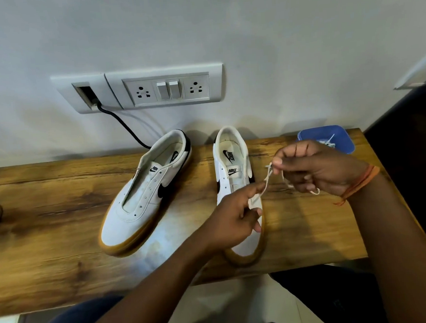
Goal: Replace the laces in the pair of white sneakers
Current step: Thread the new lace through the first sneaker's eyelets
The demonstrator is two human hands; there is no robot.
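Lacing step: both hands pinch a white lace (267, 180) at frame centre-right, left hand (232, 219) low, right hand (316, 169) high, above the unlaced right sneaker (236, 185) on the bench (47, 223). Next, probably: feed a lace tip through a lowest eyelet.

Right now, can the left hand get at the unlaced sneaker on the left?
Probably yes. The left hand pinches the white lace over the right sneaker, so it must let go first. The left sneaker lies beside it on the wooden table, nothing between.

Home room, likely bedroom or study: wooden wall shelf (60, 222), painted wall, domestic socket-and-switch plate (166, 89), tiled floor (230, 309).
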